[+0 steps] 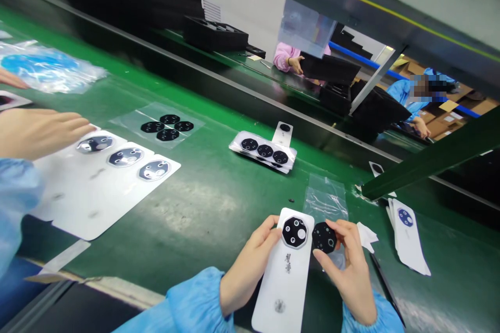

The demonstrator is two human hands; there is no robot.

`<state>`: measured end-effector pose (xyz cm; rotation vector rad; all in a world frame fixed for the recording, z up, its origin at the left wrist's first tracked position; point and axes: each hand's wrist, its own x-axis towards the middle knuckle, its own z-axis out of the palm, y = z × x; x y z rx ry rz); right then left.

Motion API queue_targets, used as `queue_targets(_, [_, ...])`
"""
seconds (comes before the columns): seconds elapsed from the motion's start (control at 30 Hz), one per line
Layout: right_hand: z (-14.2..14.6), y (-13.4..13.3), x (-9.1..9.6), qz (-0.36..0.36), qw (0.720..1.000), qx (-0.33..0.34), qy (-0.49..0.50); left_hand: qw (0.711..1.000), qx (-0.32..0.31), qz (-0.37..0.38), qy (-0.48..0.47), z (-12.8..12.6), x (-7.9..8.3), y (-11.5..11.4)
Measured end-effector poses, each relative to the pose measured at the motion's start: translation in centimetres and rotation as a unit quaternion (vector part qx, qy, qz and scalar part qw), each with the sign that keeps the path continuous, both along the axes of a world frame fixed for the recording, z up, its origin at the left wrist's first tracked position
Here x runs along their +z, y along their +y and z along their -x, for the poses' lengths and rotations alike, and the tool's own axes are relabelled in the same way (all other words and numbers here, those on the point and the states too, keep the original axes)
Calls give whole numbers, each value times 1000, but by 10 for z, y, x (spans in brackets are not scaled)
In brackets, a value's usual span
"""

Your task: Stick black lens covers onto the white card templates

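Note:
My left hand [250, 265] grips the edge of a white phone back panel [287, 286], tilted near the front of the bench. Printed dark characters and a round mark are on the panel, and a black octagonal camera piece with several round holes sits at its top. Between the thumb and fingers of my right hand [351, 265] is a separate black camera lens cover [324, 237], held just beside the panel's upper right edge. Behind that hand lies a clear plastic bag [325, 197], partly hidden.
A co-worker's hand [42, 132] rests over white panels [101, 187] on the left. Black lens covers lie on a clear sheet [191, 138] and on a white stack [291, 161]. Rightward are stacked back panels [412, 244], a dark pen-like tool [386, 289] and a green post [429, 161].

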<state>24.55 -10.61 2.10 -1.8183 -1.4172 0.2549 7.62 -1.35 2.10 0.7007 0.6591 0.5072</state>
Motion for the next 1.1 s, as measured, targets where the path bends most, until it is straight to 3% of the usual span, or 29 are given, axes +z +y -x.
queue_targets(0.5, [0,1,1,1,1000,2,-9,1000,1,-9,12,0,-5,1])
queue_targets(0.8, [11,13,15,28,997,71,-26,999,-26,-42,13,2,-7,-1])
queue_targets(1.1, [20,21,12,30,993,104,-43,997,-33,-72,14,1,-5,-1])
